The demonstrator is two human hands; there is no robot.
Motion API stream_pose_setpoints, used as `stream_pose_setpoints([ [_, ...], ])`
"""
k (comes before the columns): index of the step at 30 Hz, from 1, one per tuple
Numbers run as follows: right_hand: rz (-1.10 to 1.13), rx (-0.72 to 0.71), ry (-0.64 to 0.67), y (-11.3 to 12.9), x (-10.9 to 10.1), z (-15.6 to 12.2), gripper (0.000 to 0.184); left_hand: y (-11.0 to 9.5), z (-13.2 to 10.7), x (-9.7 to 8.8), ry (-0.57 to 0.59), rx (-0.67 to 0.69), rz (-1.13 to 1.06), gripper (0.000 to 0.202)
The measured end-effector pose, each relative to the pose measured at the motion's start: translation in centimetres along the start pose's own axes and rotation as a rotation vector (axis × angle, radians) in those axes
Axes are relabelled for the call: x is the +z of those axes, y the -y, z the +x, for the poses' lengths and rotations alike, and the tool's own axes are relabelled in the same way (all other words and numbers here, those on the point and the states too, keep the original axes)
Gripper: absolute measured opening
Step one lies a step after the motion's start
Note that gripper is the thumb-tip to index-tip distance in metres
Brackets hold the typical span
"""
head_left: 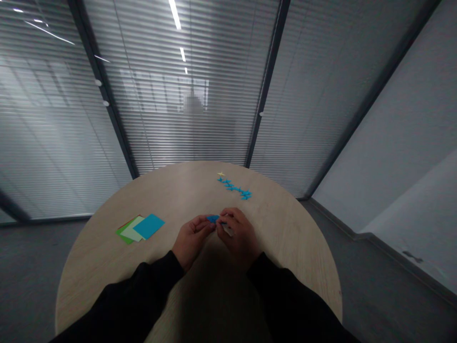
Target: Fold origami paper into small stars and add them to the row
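Observation:
A small piece of folded blue paper [213, 218] is pinched between my two hands above the middle of the table. My left hand [193, 238] grips its left side with thumb and fingers together. On the other side my right hand [240, 236] has its fingertips closed on the paper's right end. The fingers cover part of it, so its full shape is hidden. Beyond my hands lies a line of several small blue folded-paper stars [233, 188], with one pale yellow star [221, 174] at its far end.
A fanned stack of square paper sheets, with a blue sheet [149, 226] on top and green ones [128, 233] beneath, lies to the left on the round wooden table [107, 267]. Blinds-covered glass panels [193, 133] stand behind the table, and a white wall [392, 166] is at right.

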State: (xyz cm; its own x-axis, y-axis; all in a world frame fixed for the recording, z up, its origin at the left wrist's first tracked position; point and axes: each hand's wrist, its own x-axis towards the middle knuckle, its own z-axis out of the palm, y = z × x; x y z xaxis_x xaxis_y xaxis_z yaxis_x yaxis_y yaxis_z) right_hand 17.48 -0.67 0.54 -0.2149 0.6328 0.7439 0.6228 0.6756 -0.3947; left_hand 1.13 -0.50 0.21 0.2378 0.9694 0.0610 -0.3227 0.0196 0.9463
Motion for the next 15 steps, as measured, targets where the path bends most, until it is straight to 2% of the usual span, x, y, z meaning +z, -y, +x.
stream_pose_setpoints([
  [4, -0.047, 0.005, -0.019, 0.12, 0.15, -0.06, 0.009, -0.10, -0.20, 0.14, -0.023, -0.037, -0.025, 0.032],
  [15, -0.078, 0.018, -0.032, 0.24, 0.35, -0.13, 0.005, -0.15, 0.00, 0.03, -0.024, 0.015, 0.095, 0.030],
])
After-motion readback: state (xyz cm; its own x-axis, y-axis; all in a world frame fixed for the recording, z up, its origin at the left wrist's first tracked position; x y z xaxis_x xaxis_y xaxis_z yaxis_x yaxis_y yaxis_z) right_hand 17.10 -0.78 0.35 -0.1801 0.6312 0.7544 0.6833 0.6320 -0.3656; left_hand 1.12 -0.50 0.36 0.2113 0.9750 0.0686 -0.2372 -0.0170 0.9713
